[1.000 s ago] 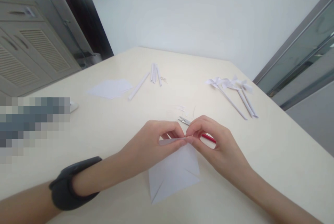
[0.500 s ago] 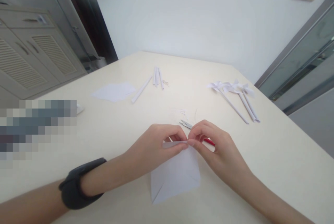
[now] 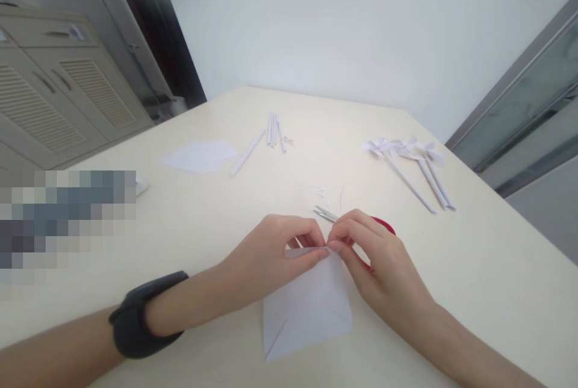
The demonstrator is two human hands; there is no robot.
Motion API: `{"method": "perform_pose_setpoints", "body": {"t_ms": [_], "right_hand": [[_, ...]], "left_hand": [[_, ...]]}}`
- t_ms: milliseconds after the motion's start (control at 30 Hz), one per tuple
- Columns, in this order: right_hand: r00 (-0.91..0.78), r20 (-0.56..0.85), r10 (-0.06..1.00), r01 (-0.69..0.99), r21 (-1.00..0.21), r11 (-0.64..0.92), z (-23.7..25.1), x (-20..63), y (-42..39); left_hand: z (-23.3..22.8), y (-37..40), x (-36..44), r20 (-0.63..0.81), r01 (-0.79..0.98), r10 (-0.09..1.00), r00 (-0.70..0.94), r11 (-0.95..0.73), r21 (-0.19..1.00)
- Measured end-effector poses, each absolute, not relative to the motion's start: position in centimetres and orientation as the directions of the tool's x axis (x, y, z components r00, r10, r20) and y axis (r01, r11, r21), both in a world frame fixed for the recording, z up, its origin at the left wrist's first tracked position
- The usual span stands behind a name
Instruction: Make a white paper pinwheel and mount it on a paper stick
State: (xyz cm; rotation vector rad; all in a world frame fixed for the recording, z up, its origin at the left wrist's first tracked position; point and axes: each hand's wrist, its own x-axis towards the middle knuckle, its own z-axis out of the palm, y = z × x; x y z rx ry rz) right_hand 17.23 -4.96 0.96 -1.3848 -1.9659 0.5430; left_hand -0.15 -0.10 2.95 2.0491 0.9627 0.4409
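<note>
Right in front of us, on the pale table [image 3: 474, 267], lies the white paper square [image 3: 307, 312], with cuts running in from its near corners. Our left hand [image 3: 275, 255] and our right hand [image 3: 374, 261] meet over its far edge, and both pinch the same lifted paper tip between thumb and finger, so both hands are closed on the paper. A second ago they pinched it in just the same way; the tip has hardly moved, and the sheet has stayed flat where it was. So we think the fold at this tip is still being pressed and is not done yet. On our left wrist sits a dark band [image 3: 135, 322]. Just behind our right hand lie the scissors [image 3: 329, 214], and more of their red handle shows now than it did a second ago. Near them are a few small paper scraps [image 3: 320, 190]. Farther back lie a flat stack of white sheets [image 3: 201, 156] and some rolled paper sticks [image 3: 273, 130]. Off to the far right rest finished paper pinwheels [image 3: 409, 153] on their sticks.
</note>
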Motion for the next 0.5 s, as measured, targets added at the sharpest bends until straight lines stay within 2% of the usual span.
{"method": "perform_pose_setpoints", "body": {"t_ms": [167,500], "right_hand": [[-0.235,0.283,0.93,0.639,-0.676,0.367,1.14,17.42,-5.05],[-0.218,0.283,0.934,0.636,-0.685,0.355,1.15,17.13,-5.0]], "left_hand": [[2.59,-0.19,-0.18,0.029,0.435,0.776,0.63,-0.383,0.815],[2.57,-0.31,-0.37,0.042,0.405,0.76,0.649,-0.391,0.826]]}}
